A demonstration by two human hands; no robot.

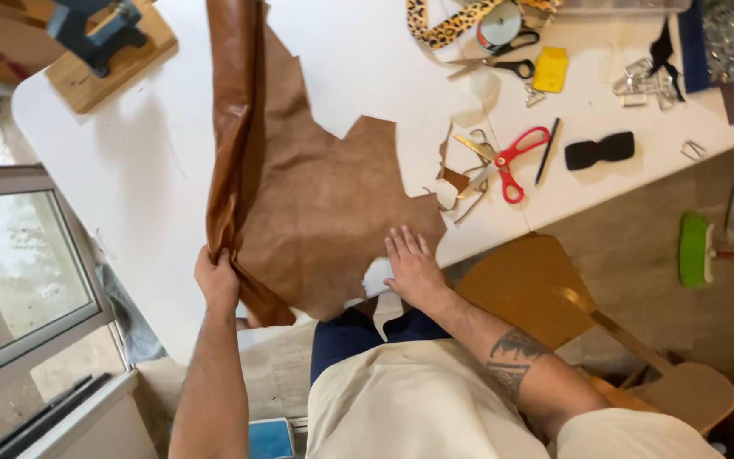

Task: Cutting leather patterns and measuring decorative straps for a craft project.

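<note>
A large brown leather hide (316, 195) lies on the white table (138, 161), suede side up, with its left edge folded over to show the glossy side. My left hand (217, 279) grips that folded edge at the table's near border. My right hand (412, 266) rests flat, fingers spread, on the hide's near right corner.
Red-handled scissors (507, 161), black-handled scissors (503, 65), a black pen (547, 151), a yellow tag (550, 70), leopard-print strap (452, 25), a black padded piece (600, 150), metal buckles (643, 83) and leather scraps (456, 178) lie right of the hide. A wooden block (112, 51) sits at the far left. A wooden chair (545, 297) stands beside me.
</note>
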